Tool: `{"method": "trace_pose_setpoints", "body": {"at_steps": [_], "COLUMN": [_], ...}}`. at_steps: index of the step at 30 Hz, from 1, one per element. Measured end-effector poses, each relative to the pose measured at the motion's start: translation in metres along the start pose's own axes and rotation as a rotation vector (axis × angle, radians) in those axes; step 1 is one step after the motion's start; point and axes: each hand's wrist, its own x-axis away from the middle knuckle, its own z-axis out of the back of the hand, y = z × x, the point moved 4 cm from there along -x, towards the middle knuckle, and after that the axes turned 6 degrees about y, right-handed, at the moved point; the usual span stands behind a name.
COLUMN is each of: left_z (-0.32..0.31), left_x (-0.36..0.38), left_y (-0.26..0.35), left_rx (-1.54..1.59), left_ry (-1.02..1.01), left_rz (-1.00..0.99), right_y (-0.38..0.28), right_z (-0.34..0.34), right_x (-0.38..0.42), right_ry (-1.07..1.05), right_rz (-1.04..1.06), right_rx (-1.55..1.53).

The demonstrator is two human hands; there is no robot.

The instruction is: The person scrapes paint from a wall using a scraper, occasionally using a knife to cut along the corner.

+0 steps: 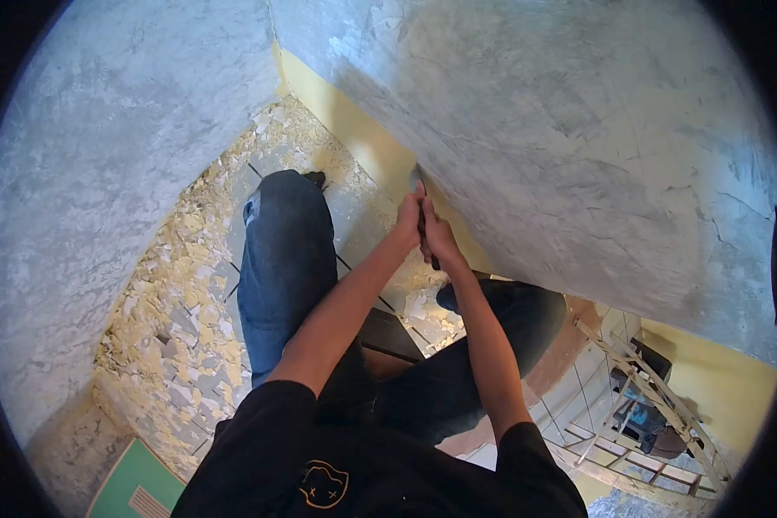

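Both my hands are closed around the dark handle of a scraper [423,219]. My left hand [407,217] grips it from the left, and my right hand [440,238] wraps it from the right, with the handle's end sticking out below. The blade points up and away, at the lower band of yellow paint [367,142] on the right-hand wall; whether it touches cannot be made out. Above that band, the wall [570,129] is bare grey plaster with cracks.
Yellow and white paint flakes [173,332] cover the tiled floor along the left wall [121,155]. My bent knees spread to either side, above a dark low seat [388,335]. A wooden ladder [665,406] is at lower right, a green board [134,483] at lower left.
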Motion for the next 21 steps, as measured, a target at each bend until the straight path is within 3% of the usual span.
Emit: {"method": "trace_pose_setpoints", "body": {"at_steps": [3,13,15,21], "left_z": [0.002,0.005,0.005,0.008], "left_x": [-0.001,0.007,-0.007,-0.013], "left_y": [0.009,-0.010,-0.002,0.012], "left_rx": [0.017,-0.054,-0.005,0.003], "left_ry": [0.077,0.052,0.061,0.046], "left_rz": [0.054,0.032,0.017,0.014], "right_y": [-0.006,0.011,0.001,-0.006], "right_z": [-0.004,0.001,-0.003,-0.010], "right_x": [-0.003,0.013,0.001,-0.006], "right_ry": [-0.031,-0.042,-0.036,-0.069], "right_rz": [-0.067,-0.117,-0.037,-0.073], "right_rx": [-0.002,-0.057,-0.014,-0.020]}}
